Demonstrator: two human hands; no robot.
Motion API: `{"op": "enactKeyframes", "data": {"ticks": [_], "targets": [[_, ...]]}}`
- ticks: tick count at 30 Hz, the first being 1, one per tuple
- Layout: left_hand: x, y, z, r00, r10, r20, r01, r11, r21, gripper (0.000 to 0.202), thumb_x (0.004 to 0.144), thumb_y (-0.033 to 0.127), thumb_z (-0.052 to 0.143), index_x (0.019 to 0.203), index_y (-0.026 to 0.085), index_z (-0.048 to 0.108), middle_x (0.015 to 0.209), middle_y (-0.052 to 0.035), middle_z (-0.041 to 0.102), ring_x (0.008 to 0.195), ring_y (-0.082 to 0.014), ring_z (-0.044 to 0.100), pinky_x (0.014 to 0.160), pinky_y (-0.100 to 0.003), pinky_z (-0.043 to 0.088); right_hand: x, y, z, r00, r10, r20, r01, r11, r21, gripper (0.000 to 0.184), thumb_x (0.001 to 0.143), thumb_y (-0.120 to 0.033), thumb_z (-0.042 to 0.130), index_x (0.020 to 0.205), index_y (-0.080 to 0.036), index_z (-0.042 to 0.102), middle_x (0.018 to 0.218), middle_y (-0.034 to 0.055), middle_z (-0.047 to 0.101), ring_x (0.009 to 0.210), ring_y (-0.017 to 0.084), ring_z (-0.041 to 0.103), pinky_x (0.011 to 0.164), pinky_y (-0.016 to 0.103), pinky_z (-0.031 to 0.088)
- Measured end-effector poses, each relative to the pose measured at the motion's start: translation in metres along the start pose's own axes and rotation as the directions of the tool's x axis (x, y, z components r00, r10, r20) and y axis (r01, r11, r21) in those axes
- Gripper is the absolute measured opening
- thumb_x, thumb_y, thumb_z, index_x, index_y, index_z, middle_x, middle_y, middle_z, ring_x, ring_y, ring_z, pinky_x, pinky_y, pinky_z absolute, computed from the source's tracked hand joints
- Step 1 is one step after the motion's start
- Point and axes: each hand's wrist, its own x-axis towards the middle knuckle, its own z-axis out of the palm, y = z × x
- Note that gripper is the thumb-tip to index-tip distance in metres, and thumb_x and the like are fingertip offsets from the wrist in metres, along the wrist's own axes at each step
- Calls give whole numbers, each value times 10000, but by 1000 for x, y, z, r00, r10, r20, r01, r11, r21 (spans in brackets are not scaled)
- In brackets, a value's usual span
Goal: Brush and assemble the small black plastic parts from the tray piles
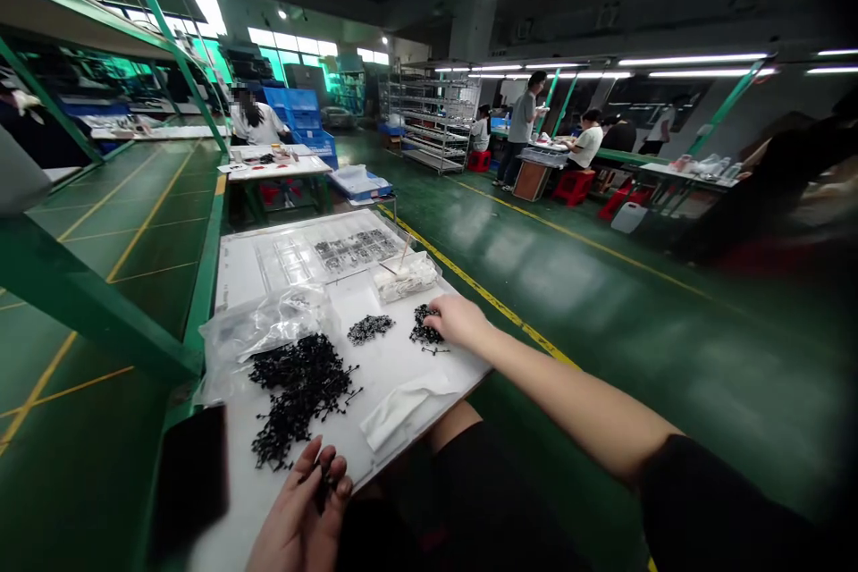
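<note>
My left hand (pixel 312 505) is at the front edge of the white table, its fingers curled around a small black part (pixel 326 472). Just beyond it lies a large heap of black branched plastic parts (pixel 301 389), spilling from a clear plastic bag (pixel 274 322). My right hand (pixel 456 320) reaches over the right side of the table to a small pile of black pieces (pixel 425 326). Its fingertips are bent together at the pile, and what they hold, if anything, is hidden. Between the two heaps sits another little pile of dark pieces (pixel 371 329).
A folded white cloth (pixel 402 411) lies near the front edge. Behind the piles stand a clear box with white contents (pixel 407 275) and a tray of small parts (pixel 355 248). A dark flat object (pixel 191 474) is at left. Co-workers sit and stand farther back.
</note>
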Motion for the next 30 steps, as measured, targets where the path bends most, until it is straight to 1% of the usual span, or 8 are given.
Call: {"op": "enactKeyframes", "data": {"ticks": [4,8,11,14,18,23,26,30], "targets": [[1,-2,-2,999,36,-15,-36,999,19,306,966,-51,535,1133,135,711,1052,-85,724,790,-130,758,699,-203,674,-37,-27,50,968,-169,184,182,982,-55,340,985,-432,745,1198,-167,727,1198,91,740,1116,251,709,1001,480,591],[1,-8,-2,998,13,65,-15,999,29,310,938,-51,590,1141,156,699,1036,-81,736,779,-127,751,670,-189,655,-52,-39,80,951,-216,223,241,966,-94,215,1041,-348,670,1079,-148,738,1135,80,751,1067,223,718,982,449,593],[0,-11,0,984,24,179,-27,1000,12,248,901,-23,673,1077,149,696,953,-66,720,703,-117,702,561,-165,592,-52,-41,68,951,-235,203,257,963,-87,228,1042,-337,657,1040,-131,754,1088,107,763,1028,243,731,940,439,591],[-3,-12,3,972,36,232,-37,999,-2,199,872,31,753,1028,143,701,888,-51,697,635,-99,634,499,-155,529,-65,-52,38,949,-284,138,291,956,-33,297,1035,-384,651,1134,-130,770,1110,168,766,1022,297,741,877,415,567],[-11,-14,7,965,50,256,-52,999,0,286,787,104,879,1014,151,711,897,-55,711,680,-116,650,577,-185,565,-101,-80,6,913,-408,26,395,897,199,371,1017,-524,647,1268,-267,738,1094,49,790,1004,218,733,858,313,512],[-15,-17,10,951,85,299,-103,994,44,439,699,264,994,1023,174,712,881,-44,728,696,-129,650,612,-203,561,-124,-106,8,935,-354,23,278,771,573,223,949,-429,720,945,-220,798,906,20,797,813,162,707,693,251,450],[-12,-19,6,939,103,328,-141,986,94,464,705,375,1000,1008,172,712,722,-4,670,599,-105,561,540,-180,488,-120,-108,13,931,-364,-21,310,760,572,172,976,-289,658,907,-206,792,899,26,792,816,154,700,714,247,453],[-6,-19,-2,929,137,343,-198,969,150,511,711,485,982,1010,169,714,660,16,609,588,-99,498,511,-169,423,-118,-101,7,857,-489,-162,507,744,435,119,968,-269,688,951,-192,777,893,36,761,807,163,680,733,262,458]]}}
